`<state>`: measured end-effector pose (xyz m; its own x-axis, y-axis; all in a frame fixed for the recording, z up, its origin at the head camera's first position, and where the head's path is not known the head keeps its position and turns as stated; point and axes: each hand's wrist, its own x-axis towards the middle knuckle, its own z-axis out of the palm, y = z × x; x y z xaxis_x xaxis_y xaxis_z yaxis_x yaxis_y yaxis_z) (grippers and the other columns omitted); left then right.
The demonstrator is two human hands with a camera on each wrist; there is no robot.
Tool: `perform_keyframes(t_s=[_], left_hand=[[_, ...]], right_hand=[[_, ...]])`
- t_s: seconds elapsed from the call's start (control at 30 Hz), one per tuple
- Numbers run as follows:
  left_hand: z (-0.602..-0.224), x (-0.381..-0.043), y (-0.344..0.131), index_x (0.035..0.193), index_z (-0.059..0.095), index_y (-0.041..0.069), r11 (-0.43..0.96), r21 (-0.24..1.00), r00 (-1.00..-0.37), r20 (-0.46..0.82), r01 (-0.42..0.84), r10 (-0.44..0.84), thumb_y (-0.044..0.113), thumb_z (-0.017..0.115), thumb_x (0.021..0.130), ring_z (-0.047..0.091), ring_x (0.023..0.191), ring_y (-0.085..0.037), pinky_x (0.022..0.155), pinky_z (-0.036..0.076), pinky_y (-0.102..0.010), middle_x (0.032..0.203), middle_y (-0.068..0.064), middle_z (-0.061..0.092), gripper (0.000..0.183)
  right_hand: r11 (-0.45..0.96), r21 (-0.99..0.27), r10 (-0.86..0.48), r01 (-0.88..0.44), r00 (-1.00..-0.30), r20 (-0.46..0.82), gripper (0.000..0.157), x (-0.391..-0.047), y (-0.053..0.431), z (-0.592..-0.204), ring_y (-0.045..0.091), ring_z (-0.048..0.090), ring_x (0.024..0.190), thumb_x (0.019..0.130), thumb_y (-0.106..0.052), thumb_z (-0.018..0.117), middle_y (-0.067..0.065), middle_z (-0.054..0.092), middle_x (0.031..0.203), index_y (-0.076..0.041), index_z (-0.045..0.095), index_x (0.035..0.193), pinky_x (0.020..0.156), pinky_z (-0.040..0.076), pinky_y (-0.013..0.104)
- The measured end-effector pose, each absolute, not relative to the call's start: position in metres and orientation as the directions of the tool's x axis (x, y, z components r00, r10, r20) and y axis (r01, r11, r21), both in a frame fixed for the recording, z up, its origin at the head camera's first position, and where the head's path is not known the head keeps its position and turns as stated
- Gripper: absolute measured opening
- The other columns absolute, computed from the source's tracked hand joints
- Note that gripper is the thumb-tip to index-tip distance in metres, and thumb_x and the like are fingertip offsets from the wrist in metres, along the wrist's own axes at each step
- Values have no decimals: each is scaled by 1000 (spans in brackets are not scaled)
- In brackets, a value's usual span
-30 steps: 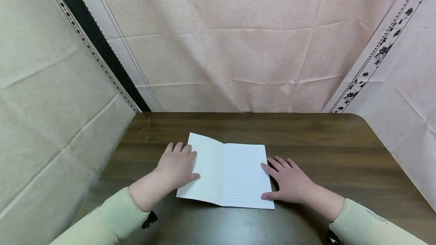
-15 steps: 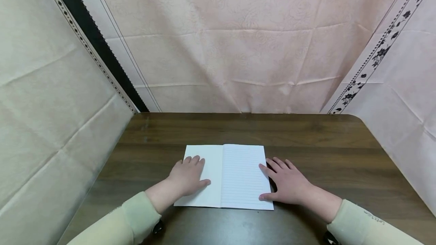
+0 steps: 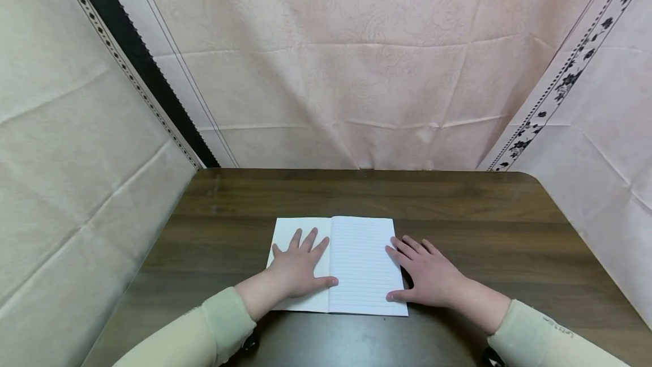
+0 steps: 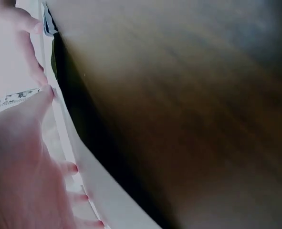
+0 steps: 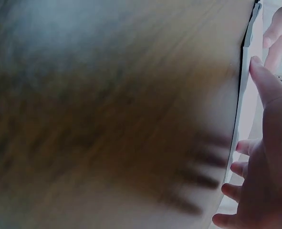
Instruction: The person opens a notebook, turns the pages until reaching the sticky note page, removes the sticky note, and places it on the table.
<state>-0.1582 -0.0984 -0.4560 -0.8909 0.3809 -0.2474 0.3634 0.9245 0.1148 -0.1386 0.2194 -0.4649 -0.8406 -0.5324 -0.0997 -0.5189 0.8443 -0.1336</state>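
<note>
An open notebook (image 3: 359, 265) lies on the wooden table, its left side blank white and its right page ruled with lines. My left hand (image 3: 300, 268) rests on the blank side, fingers spread and straight, the thumb tip reaching just past the centre fold. At the right page's outer edge, my right hand (image 3: 428, 273) touches the paper with thumb and fingertips, fingers extended. The left wrist view shows the left palm (image 4: 21, 167) over the white cover, whose near edge stands slightly off the table. In the right wrist view, the right thumb (image 5: 262, 78) lies on the page's edge.
The brown wood-grain table (image 3: 377, 191) extends around the notebook on all sides. Pale cloth (image 3: 326, 72) hangs behind it, with more cloth along the left and right sides. A dark strip (image 3: 148, 67) runs down the cloth at left.
The notebook's left side has come down from raised to nearly flat. My left hand has moved right across it from the outer edge to near the fold, fingers spreading. The right hand stays about in place.
</note>
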Motion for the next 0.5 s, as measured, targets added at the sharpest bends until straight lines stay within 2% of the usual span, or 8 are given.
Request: perform_keyframes(t_s=[0.3, 0.5], left_hand=[[-456, -159, -96, 158, 28, 28, 926, 94, -888, -261, 366, 378, 83, 47, 81, 16, 148, -42, 96, 24, -81, 165, -6, 19, 96], [-458, -161, -96, 158, 28, 28, 926, 86, -888, -266, 367, 376, 84, 47, 80, 16, 148, -42, 96, 24, -81, 165, -6, 19, 97]], right_hand=[[844, -157, -533, -513, -834, -141, 104, -142, 222, -466, 31, 22, 149, 77, -85, 51, 3, 26, 163, -20, 33, 156, 114, 20, 59], [836, -172, -545, -521, -823, -158, 111, -143, 225, -465, 31, 20, 149, 73, -86, 55, 2, 24, 163, -18, 29, 157, 115, 20, 58]])
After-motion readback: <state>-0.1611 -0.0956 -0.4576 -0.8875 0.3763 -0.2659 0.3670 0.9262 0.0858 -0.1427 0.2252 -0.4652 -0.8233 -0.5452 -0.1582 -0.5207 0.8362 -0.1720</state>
